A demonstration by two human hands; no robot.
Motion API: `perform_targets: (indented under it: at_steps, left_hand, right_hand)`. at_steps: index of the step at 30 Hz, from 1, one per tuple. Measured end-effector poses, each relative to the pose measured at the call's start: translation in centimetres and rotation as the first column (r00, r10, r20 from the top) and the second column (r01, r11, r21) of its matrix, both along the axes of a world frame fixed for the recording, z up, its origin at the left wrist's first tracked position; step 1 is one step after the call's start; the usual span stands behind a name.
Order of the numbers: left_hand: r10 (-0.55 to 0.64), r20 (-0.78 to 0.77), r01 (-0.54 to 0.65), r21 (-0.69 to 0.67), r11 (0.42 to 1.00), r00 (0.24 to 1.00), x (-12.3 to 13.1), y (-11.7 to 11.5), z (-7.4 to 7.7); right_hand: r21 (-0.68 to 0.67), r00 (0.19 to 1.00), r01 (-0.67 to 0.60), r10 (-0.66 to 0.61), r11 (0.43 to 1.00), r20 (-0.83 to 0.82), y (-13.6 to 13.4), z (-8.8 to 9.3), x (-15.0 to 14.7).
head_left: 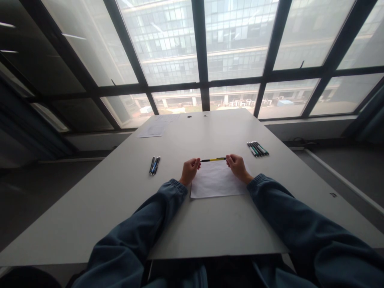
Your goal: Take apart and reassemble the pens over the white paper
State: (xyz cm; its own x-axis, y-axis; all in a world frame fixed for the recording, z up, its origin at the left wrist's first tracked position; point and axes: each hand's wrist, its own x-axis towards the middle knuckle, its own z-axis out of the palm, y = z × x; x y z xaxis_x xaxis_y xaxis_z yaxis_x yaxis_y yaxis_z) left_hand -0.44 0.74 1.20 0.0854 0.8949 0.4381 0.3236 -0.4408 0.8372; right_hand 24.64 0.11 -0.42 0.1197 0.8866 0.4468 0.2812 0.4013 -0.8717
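One yellow pen (213,159) is held level just above the far edge of the white sheet (216,182). The left hand (190,171) pinches one end and the right hand (238,166) the other. Left of the sheet lie at least two blue pens (154,165). Right of it is a pen bunch (258,149), too small to count. A second paper (151,130) lies far beyond, on one grey table (120,208).

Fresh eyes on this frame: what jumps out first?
The yellow pen is held level, one end pinched in the left hand and the other in the right hand, over the far edge of a white sheet mid-table. A small pen cluster lies to the left and a larger pen row to the right. Big windows fill the background.
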Motion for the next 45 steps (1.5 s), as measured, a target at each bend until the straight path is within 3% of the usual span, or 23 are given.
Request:
perform_targets:
  at_steps: [18, 28, 40, 45]
  left_hand:
    - [0.000, -0.017, 0.000, -0.002, 1.000, 1.000, 0.09, -0.43, 0.53]
    - [-0.022, 0.001, 0.022, 0.007, 1.000, 1.000, -0.14, 0.08, -0.23]
    - [0.022, -0.001, -0.022, 0.082, 0.996, 1.000, -0.22, 0.32, -0.22]
    - [0.027, -0.011, -0.027, 0.064, 0.998, 1.000, -0.12, 0.24, -0.17]
  right_hand:
    - [0.015, 1.000, 0.002, -0.002, 1.000, 0.009, 0.02, 0.04, 0.03]
    - [0.015, 1.000, 0.007, -0.007, 1.000, -0.008, -0.15, 0.24, 0.00]
    - [-0.005, 0.966, -0.116, 0.112, 0.993, -0.234, -0.13, 0.73, -0.42]
    - [-0.005, 0.962, -0.155, 0.150, 0.988, -0.228, -0.04, 0.68, -0.47]
